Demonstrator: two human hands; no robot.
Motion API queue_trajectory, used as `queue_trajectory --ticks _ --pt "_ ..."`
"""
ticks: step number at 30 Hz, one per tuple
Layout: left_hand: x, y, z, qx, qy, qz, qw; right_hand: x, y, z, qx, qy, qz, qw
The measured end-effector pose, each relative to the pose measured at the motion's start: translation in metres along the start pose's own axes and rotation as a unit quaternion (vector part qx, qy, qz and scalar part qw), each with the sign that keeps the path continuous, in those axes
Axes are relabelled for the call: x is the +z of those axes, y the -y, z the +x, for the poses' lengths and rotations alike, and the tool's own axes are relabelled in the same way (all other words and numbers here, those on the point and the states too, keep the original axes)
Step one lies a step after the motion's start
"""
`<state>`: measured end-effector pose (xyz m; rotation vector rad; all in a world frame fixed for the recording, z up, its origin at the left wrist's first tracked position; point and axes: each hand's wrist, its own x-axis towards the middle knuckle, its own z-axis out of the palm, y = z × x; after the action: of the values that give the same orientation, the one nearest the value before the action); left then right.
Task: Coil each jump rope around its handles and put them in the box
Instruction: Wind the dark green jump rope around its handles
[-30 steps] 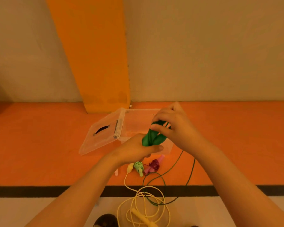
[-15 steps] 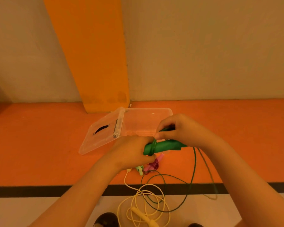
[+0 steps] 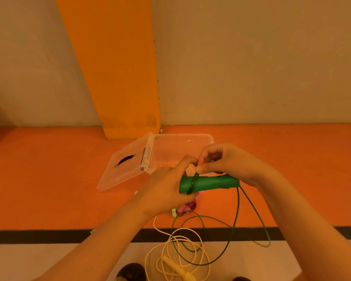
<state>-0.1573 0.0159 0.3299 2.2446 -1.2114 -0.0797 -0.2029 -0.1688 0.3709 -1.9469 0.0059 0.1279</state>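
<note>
My left hand (image 3: 167,184) grips the left end of the green jump rope handles (image 3: 209,182), which lie level in front of the clear plastic box (image 3: 182,147). My right hand (image 3: 227,162) pinches the green cord (image 3: 236,218) where a turn of it wraps the handles near my left hand. The rest of the green cord hangs down and loops on the floor. A yellow jump rope (image 3: 176,258) lies coiled loosely on the floor below. A pink jump rope (image 3: 189,206) lies partly hidden under my left hand.
The box's clear lid (image 3: 124,169) lies open, hinged to its left side. An orange pillar (image 3: 118,78) stands behind the box against a beige wall. A black floor stripe (image 3: 49,236) runs across. Shoe tips (image 3: 131,272) show at the bottom edge.
The green handles have tipped from upright to level. My right hand has brought the cord over them, and a turn now wraps them near my left hand.
</note>
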Motion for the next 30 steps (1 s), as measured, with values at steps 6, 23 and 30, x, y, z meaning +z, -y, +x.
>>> queue_trajectory --ticks 6,23,30 --pt "0.001 -0.011 -0.005 0.002 -0.007 -0.059 0.998 -0.009 0.003 -0.001 0.089 0.023 0.074 0.993" --pt "0.002 -0.018 0.006 0.058 -0.119 -0.136 0.982 -0.026 0.0 -0.01 0.042 -0.02 0.24 0.97" --pt "0.001 -0.012 0.012 0.003 -0.18 -0.243 0.953 -0.021 0.002 -0.018 -0.108 -0.091 0.098 0.985"
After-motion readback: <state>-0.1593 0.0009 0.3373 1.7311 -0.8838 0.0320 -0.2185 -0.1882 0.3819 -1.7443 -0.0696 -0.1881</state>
